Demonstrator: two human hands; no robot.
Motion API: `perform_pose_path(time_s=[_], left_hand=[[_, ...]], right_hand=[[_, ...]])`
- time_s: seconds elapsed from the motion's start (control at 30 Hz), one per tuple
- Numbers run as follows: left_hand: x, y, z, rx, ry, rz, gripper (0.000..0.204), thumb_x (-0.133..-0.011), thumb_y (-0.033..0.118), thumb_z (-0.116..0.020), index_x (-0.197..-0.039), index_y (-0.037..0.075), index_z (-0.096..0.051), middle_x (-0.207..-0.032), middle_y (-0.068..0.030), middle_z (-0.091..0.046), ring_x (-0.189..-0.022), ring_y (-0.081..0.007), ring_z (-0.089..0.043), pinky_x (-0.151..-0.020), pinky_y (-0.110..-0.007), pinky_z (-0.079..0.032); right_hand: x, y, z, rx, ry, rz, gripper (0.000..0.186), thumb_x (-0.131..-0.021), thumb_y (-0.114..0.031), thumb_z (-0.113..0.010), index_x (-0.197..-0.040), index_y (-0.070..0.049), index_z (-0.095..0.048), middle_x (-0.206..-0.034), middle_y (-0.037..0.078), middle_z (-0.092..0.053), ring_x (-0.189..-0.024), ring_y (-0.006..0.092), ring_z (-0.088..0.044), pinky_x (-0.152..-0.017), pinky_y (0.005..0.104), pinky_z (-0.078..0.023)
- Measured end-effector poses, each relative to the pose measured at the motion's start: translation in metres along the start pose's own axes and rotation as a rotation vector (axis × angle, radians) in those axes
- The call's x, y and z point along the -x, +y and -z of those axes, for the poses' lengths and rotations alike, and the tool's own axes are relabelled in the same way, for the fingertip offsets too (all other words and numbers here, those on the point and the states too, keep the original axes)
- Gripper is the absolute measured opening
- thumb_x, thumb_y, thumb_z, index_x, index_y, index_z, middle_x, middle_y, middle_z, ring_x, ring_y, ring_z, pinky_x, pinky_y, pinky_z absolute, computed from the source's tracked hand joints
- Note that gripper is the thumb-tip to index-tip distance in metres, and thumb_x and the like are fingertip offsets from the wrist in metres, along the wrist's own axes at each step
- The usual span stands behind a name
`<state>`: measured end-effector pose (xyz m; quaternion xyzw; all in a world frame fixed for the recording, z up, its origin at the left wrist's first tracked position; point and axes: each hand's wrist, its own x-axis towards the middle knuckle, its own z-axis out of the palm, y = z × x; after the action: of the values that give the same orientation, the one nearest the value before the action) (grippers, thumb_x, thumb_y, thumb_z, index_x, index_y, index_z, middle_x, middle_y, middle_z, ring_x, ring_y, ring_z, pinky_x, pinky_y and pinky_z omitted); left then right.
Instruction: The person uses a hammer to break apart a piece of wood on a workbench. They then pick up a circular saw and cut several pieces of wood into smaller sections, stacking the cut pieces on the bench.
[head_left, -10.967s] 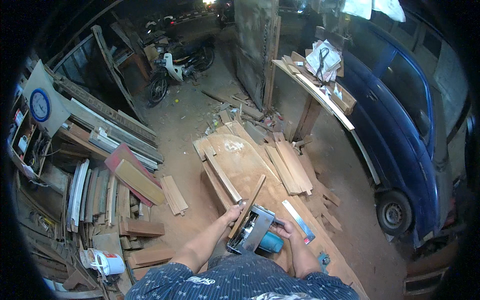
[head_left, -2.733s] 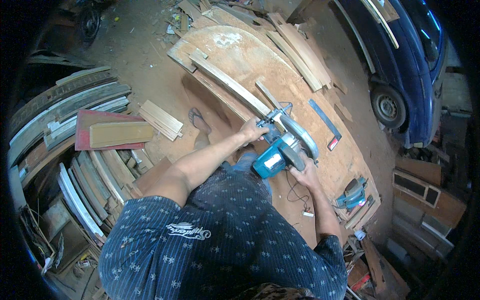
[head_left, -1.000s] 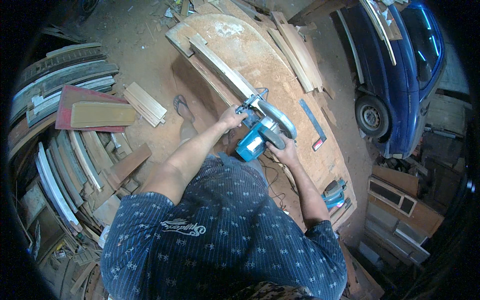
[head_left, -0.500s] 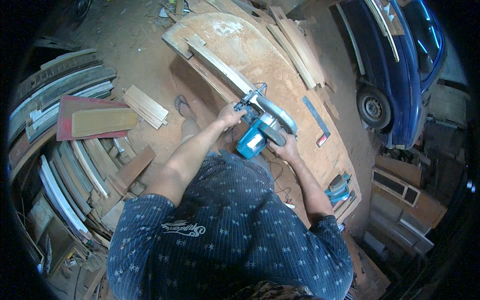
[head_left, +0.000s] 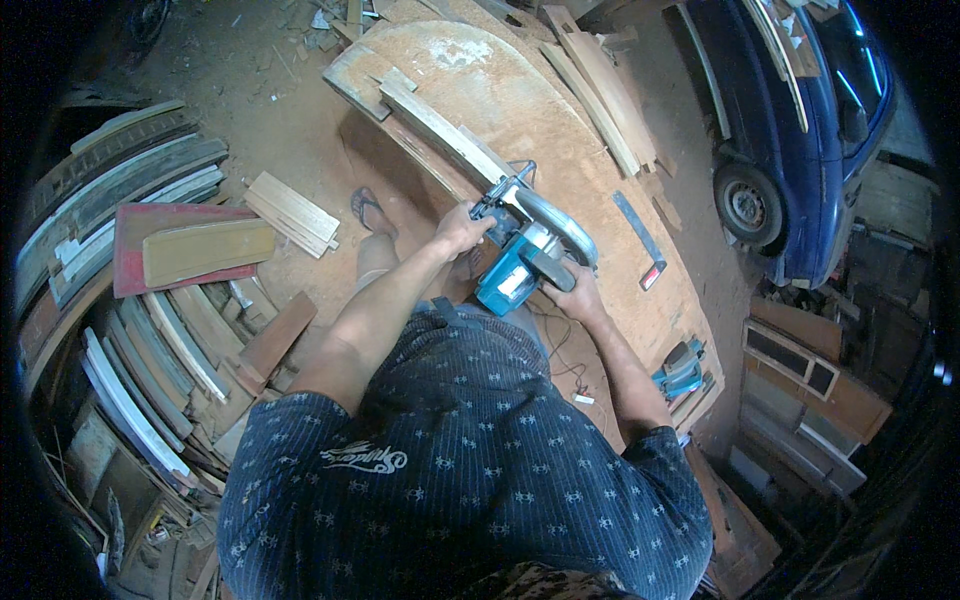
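The person's 2 hands grip a teal circular saw (head_left: 508, 286) at the near left edge of a wooden workbench (head_left: 540, 130) dusted with sawdust. The left hand (head_left: 462, 230) is closed on the front of the saw, by its metal base, while the right hand (head_left: 575, 290) wraps around the dark rear handle. The saw's front meets the near end of a long pale batten (head_left: 440, 127), which runs along the left side of the bench; whether the blade touches the wood cannot be told, as the guard and housing hide it. To the right of the saw, a metal square (head_left: 636, 232) lies flat on the bench, well apart from either hand. Nearer the person, another teal power tool (head_left: 682, 370) rests by the bench's right corner. A thin dark cable (head_left: 568, 362) hangs in loops below the saw. Beyond the bench's far right edge lie long boards (head_left: 605, 90), and a blue vehicle (head_left: 800, 150) stands farther right. On the floor at left, pale planks (head_left: 292, 213) lie beside a red panel (head_left: 130, 250).
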<state>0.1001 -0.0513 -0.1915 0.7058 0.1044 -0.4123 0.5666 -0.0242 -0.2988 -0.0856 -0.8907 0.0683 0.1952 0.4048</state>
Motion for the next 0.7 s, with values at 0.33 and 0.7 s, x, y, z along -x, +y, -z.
perform_pose_path(time_s=[0.33, 0.7], left_hand=[[-0.009, -0.002, 0.022, 0.058, -0.005, -0.03, 0.039, -0.086, 0.03, -0.076, -0.105, -0.003, -0.066, -0.089, -0.0128, -0.072, -0.069, -0.0182, -0.069, -0.066, -0.035, -0.056], [-0.018, -0.001, 0.045, 0.014, 0.011, -0.016, 0.04, -0.083, 0.033, -0.078, -0.102, -0.001, -0.067, -0.087, -0.0122, -0.073, -0.067, -0.0191, -0.069, -0.067, -0.035, -0.057]], right_hand=[[-0.015, -0.018, -0.007, 0.018, -0.031, 0.01, 0.038, -0.076, -0.016, -0.077, -0.111, -0.002, -0.07, -0.099, 0.017, -0.073, -0.094, 0.0275, -0.07, -0.087, 0.0386, -0.053], [-0.033, -0.04, -0.013, -0.031, -0.018, -0.002, 0.034, -0.075, -0.02, -0.077, -0.104, -0.005, -0.07, -0.093, 0.02, -0.072, -0.091, 0.0356, -0.07, -0.082, 0.0422, -0.053]])
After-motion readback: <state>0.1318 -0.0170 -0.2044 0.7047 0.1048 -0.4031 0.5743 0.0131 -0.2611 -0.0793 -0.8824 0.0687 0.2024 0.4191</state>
